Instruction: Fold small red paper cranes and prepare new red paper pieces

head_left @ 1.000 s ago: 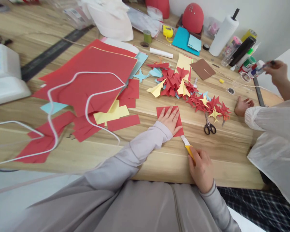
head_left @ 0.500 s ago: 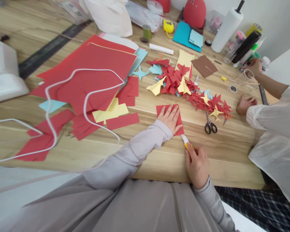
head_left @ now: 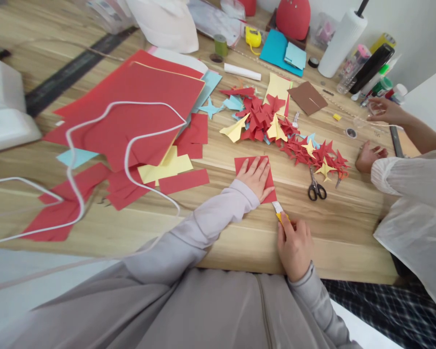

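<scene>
My left hand lies flat with fingers spread, pressing a red paper square onto the wooden table. In my right hand is a yellow utility knife, its blade out and touching or close to the lower right corner of the red paper. Black-handled scissors rest to the right of the paper. Just beyond it is a pile of red folded paper shapes, with a few yellow and blue ones among them. Cut red strips lie left of my left hand.
Large red sheets cover the left of the table, with a white cable looping over them. A brown paper square lies beyond the pile. At the right, a co-worker's hand holds something clear near several bottles.
My right hand and the knife have shifted very slightly to the left. The co-worker's raised hand has moved down and towards the table's near side with the clear item. My left hand stays put.
</scene>
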Demonstrator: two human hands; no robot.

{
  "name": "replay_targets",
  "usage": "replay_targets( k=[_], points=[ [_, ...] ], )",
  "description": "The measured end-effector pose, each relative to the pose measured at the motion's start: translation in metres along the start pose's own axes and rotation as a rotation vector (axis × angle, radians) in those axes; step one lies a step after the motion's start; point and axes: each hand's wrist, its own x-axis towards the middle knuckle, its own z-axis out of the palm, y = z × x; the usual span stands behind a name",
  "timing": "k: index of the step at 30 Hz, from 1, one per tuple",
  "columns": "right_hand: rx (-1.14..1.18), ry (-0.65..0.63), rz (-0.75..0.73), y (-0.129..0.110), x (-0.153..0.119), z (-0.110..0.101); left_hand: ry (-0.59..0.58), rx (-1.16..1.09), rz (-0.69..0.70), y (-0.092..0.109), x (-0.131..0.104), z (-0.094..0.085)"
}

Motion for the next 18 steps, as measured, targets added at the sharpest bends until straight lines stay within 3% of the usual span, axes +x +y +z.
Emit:
replay_targets(
  k=[18],
  points=[
    [0.035, -0.026, -0.032, 0.016, 0.009, -0.003, -0.012, -0.011, -0.009, 0.000, 0.000, -0.001]
  ],
)
